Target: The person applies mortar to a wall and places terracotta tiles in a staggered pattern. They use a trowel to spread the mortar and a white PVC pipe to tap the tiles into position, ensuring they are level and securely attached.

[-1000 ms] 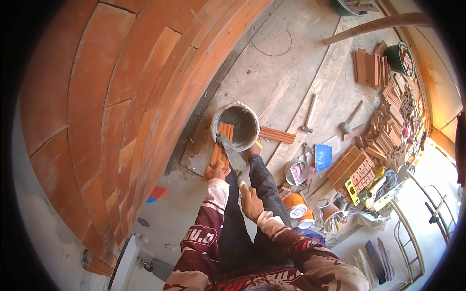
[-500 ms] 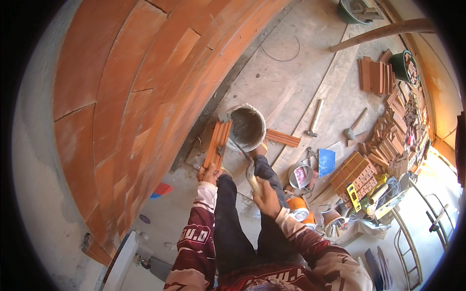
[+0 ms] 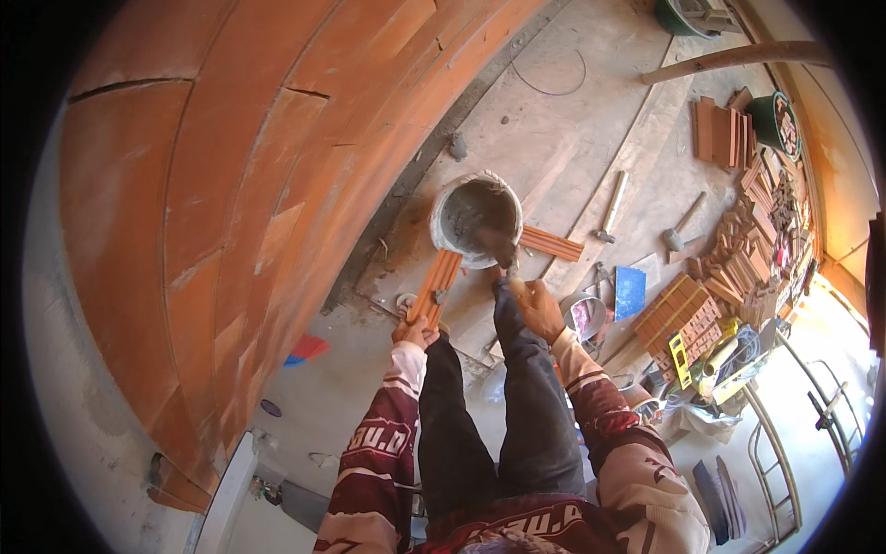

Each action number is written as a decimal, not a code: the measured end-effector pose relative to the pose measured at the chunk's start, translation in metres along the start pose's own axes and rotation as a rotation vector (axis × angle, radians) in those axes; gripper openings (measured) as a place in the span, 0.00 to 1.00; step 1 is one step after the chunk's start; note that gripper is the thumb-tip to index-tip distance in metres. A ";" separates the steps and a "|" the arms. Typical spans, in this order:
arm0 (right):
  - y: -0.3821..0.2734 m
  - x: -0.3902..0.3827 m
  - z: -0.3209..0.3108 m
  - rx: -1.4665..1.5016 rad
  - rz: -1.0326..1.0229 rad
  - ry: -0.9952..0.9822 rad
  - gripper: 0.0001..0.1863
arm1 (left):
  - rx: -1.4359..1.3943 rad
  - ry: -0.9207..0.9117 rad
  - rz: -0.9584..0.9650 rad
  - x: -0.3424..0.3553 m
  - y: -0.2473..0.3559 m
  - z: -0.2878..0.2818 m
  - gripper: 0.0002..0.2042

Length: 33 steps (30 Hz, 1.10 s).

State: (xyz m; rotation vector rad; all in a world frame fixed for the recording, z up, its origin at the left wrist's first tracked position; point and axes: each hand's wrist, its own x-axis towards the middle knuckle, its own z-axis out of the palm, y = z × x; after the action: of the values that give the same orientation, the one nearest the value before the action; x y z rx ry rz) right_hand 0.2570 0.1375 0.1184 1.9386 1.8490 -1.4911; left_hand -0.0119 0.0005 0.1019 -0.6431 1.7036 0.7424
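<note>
My left hand (image 3: 415, 332) grips the lower end of a ridged orange tile (image 3: 445, 270), which lies across my view at a slant with a dab of grey mortar (image 3: 439, 296) on it. Its far end reaches the rim of a bucket (image 3: 443, 208) holding grey mortar. My right hand (image 3: 540, 309) is closed on the pale handle of a trowel (image 3: 503, 246), whose blurred blade is over or in the bucket. A second ridged tile (image 3: 554, 243) lies on the floor beside the bucket.
A tiled orange wall (image 3: 203, 240) rises at the left. On the floor (image 3: 563, 138) lie a hammer (image 3: 614, 208), a mallet (image 3: 683, 226), a blue sheet (image 3: 630, 292), a small bucket (image 3: 581, 316), stacked tiles (image 3: 720, 134) and a yellow level (image 3: 678, 360). A pole (image 3: 729, 57) crosses the upper right.
My right hand and trowel have moved forward and right to the bucket. The tile in my left hand has swung from over the bucket's left side to just below its rim.
</note>
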 end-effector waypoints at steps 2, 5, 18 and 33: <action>-0.020 0.011 -0.008 0.071 0.020 0.006 0.21 | -0.044 0.013 0.001 -0.009 -0.003 -0.008 0.11; -0.041 0.036 -0.032 0.048 -0.097 0.101 0.21 | 0.014 -0.017 0.070 -0.027 0.009 -0.009 0.10; 0.012 0.296 -0.060 -0.465 -0.212 0.011 0.16 | 0.457 0.199 0.800 0.044 0.120 0.063 0.14; 0.038 0.391 -0.011 -0.418 -0.378 -0.080 0.14 | 0.577 0.208 0.668 0.135 0.162 0.171 0.11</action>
State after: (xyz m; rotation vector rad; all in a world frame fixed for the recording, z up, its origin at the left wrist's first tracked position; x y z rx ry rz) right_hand 0.2158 0.4179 -0.1541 1.3808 2.3498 -1.1058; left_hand -0.0563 0.2297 -0.0366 0.2809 2.2237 0.5890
